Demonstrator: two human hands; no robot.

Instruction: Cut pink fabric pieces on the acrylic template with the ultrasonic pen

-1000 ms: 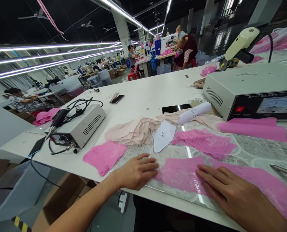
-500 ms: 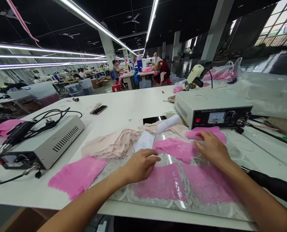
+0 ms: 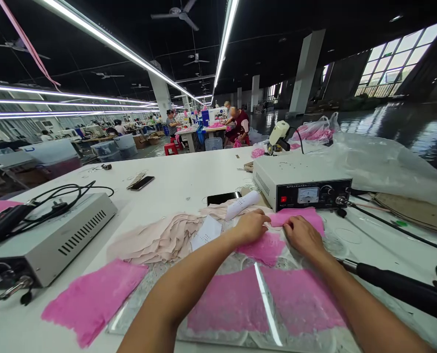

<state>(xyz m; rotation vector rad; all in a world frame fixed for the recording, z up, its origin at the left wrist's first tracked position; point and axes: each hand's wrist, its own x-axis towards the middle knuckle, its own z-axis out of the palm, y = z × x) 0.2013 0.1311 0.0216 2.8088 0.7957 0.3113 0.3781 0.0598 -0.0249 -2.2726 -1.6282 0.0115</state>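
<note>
My left hand [image 3: 252, 226] reaches over a crumpled pink piece [image 3: 264, 247], fingers bent near the folded pink fabric [image 3: 299, 218]. Close on its right, my right hand [image 3: 303, 234] has its fingers curled together at that folded fabric's front edge; what they pinch is too small to make out. Two flat pink pieces, one on the left [image 3: 229, 301] and one on the right [image 3: 299, 299], lie at the clear sheet [image 3: 148, 304]. Beige layered fabric [image 3: 159, 238] and a white dotted piece [image 3: 207, 231] lie left of my hands. Another pink piece [image 3: 93, 299] is further left.
Grey control boxes stand at the left [image 3: 67, 235] and right [image 3: 302, 181]. A black-handled tool [image 3: 398, 284] lies right of my right forearm. Phones rest at the back [image 3: 223, 198] and left [image 3: 141, 183]. Plastic bags [image 3: 387, 166] cover the right rear.
My left hand has moved right and forward, up beside my right hand. My right hand has drawn its fingers together. The view has shifted, and the crumpled pink piece is now partly covered.
</note>
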